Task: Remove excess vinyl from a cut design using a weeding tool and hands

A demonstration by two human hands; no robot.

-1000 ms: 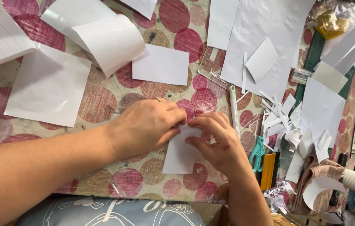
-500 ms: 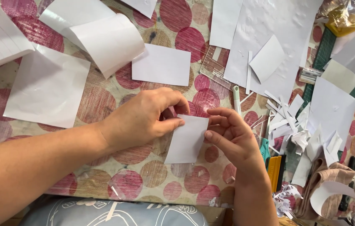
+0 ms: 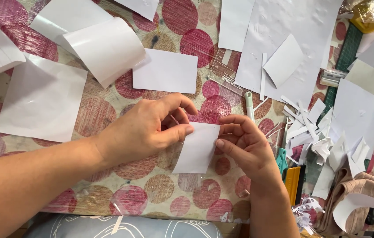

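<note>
Bare spotted cloth [image 3: 107,185] lies open just below my hands, toward my body, and there is a clear patch between my left hand [image 3: 145,130] and the white card [image 3: 165,70] above it. To my right the way is crowded: a pen [image 3: 249,105] stands just beyond my right hand [image 3: 244,145], then a heap of paper scraps [image 3: 310,132] and a teal cutter [image 3: 281,159] close beside my wrist.

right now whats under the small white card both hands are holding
Under the small white card shows the dotted tablecloth. Left hand and right hand pinch its edges; anything directly beneath is covered.
</note>
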